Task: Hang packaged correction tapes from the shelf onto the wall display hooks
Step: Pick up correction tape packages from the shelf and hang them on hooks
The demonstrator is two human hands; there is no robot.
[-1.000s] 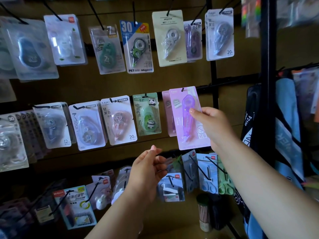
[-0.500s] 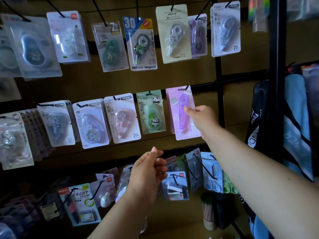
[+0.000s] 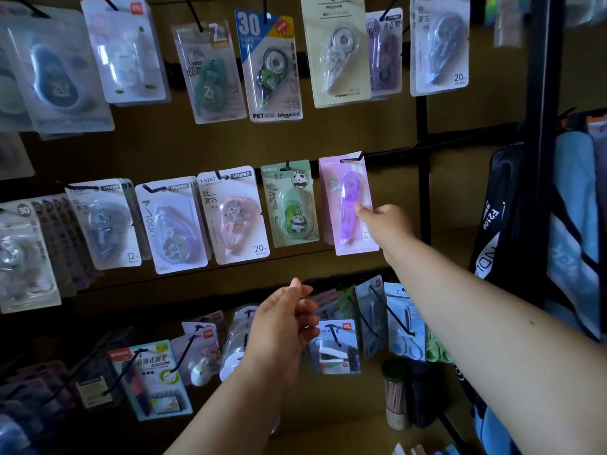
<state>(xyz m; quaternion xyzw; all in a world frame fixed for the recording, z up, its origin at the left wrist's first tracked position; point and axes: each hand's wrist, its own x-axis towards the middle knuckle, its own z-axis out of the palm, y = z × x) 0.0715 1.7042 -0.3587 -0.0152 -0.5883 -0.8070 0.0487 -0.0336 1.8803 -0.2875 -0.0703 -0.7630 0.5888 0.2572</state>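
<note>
A purple packaged correction tape (image 3: 346, 205) hangs on a black hook (image 3: 353, 158) at the right end of the middle row, in front of other purple packs. My right hand (image 3: 386, 224) pinches its right edge at mid height. My left hand (image 3: 284, 320) hovers lower down in front of the bottom row, fingers loosely curled, holding nothing. Left of the purple pack hang a green panda tape (image 3: 290, 205) and a pink tape pack (image 3: 231, 215).
Several more tape packs fill the top row (image 3: 269, 64) and the left of the middle row. The bottom row holds staplers (image 3: 335, 348) and scissors (image 3: 400, 326) on hooks. A black rack post (image 3: 538, 126) and hanging bags (image 3: 574, 224) stand at the right. A jar of sticks (image 3: 395, 392) sits below.
My right hand has carried the purple pack away from me, up to the wall, and slid it onto the hook. The left hand has stayed where it was.
</note>
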